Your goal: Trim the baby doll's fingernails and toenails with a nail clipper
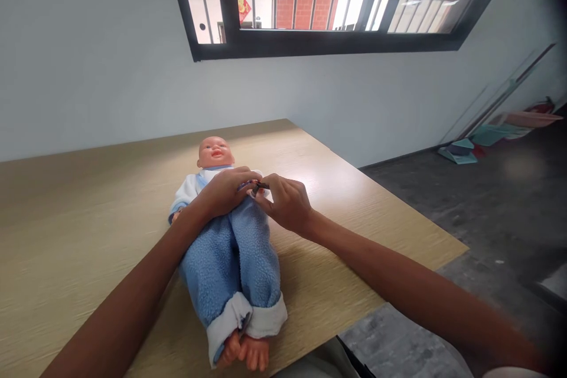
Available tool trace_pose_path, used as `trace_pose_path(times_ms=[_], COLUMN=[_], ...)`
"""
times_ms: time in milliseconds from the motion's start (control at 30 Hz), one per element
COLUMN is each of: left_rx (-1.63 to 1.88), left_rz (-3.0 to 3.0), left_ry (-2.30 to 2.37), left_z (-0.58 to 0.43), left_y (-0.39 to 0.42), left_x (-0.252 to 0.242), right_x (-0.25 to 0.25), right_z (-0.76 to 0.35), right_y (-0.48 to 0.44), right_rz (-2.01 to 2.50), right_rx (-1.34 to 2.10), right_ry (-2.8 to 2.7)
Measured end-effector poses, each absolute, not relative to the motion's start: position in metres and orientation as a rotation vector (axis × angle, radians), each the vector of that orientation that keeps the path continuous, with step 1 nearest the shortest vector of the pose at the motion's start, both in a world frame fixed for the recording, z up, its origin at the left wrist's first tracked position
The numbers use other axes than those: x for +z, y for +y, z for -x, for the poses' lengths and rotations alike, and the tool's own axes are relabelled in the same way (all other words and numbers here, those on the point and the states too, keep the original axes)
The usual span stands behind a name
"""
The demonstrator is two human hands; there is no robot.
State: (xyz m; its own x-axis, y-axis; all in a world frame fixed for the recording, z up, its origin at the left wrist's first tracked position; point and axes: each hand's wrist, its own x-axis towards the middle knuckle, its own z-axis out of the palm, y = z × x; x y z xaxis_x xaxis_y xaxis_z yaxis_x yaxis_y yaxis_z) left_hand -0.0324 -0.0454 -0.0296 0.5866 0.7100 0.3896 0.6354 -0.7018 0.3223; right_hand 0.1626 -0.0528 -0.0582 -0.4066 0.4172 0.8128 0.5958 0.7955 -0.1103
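A baby doll (234,236) lies on its back on the wooden table, its head toward the wall and its bare feet toward me. It wears a white and blue top and fleecy blue trousers with white cuffs. My left hand (228,190) rests across the doll's chest, its fingers closed around the doll's hand at the right side. Pinched in my right hand (287,201) is a small dark metal nail clipper (261,186), held against the doll's fingers. My fingers partly hide both the clipper's tip and the doll's hand.
The light wooden table (88,207) stands by a grey-white wall with a barred window (328,41) above. Its right edge drops to a dark floor. A dustpan (460,150), long handles and basins (531,119) are in the far right corner.
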Motion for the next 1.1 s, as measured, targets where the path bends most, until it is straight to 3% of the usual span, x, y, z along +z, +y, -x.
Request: trace_pose_path(times_ms=[400, 1100], left_rx=[0.773, 0.741], left_rz=[-2.683, -2.645], left_ry=[1.122, 1.334], left_z=[0.032, 0.03], left_y=[-0.045, -0.045], left_x=[-0.03, -0.032], right_x=[-0.052, -0.07], right_z=[-0.157, -0.161], right_y=[-0.053, -0.035], right_rz=[0.786, 0.751], right_rx=[-0.086, 0.784], right_ry=[-2.041, -1.487])
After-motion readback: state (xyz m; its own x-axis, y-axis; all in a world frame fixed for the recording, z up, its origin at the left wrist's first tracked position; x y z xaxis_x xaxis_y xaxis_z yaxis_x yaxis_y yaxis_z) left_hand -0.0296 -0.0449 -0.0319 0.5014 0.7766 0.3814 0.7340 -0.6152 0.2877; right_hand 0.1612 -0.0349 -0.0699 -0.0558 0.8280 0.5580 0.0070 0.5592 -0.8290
